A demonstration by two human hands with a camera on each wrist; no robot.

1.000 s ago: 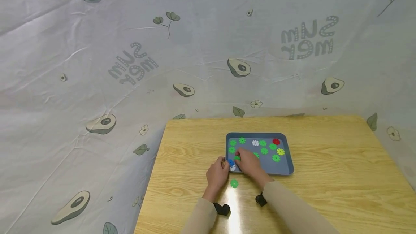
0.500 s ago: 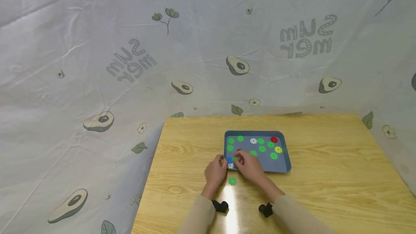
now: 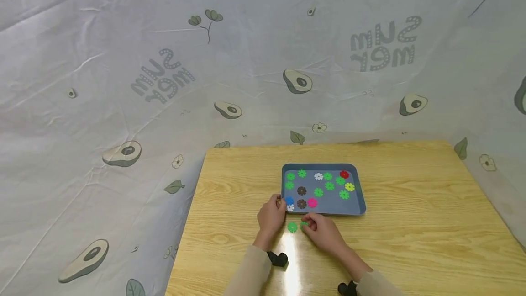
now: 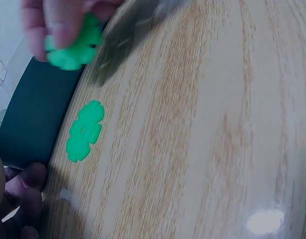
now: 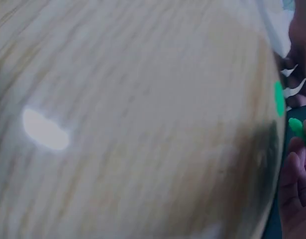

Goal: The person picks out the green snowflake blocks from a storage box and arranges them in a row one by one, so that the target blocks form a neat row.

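Observation:
My right hand (image 3: 324, 232) pinches a green notched snowflake disc (image 4: 68, 54) between thumb and fingers, just off the front edge of a blue-grey tray (image 3: 334, 207). Beside it, a second green disc (image 3: 292, 227) lies flat on the table before the tray. At the tray's front left corner my left hand (image 3: 271, 217) grips the rim, its fingers curled outside the wall. Near its thumb, inside the tray, a blue disc (image 3: 289, 200) partly covers a white disc (image 3: 290, 208). Two brown discs, one of them (image 3: 302, 203) at the front, and a pink disc (image 3: 312, 203) lie close by.
Several green discs, one of them (image 3: 318, 192) mid-tray, lie spread about the tray with a red disc (image 3: 344, 174), a yellow disc (image 3: 349, 187) and another white disc (image 3: 318, 176). Under everything is a wooden table (image 3: 411, 195), with a printed curtain (image 3: 255, 58) behind it.
My right hand has drawn back out of the tray toward the table's front with a green disc in its fingers, uncovering the brown and pink discs. My left hand stays at the corner.

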